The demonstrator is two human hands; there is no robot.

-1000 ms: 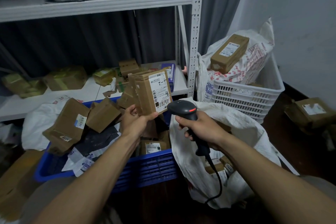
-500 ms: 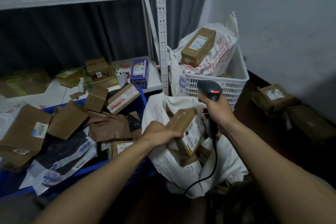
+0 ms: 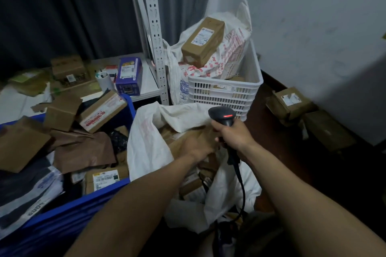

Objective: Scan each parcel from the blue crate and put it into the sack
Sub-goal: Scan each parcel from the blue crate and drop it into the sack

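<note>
The right hand is wrapped round the handle of the scanner, its red light showing, just above the white sack. The left hand lies on a brown parcel inside the sack's mouth; blur hides whether its fingers grip it. Beside the sack on the left, the blue crate holds a heap of cardboard boxes

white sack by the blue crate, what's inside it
Brown cardboard parcels are piled inside the sack, with the left hand on the top one. Deeper contents are hidden by the sack's cloth and the forearm. The right hand holds the scanner above.
</note>
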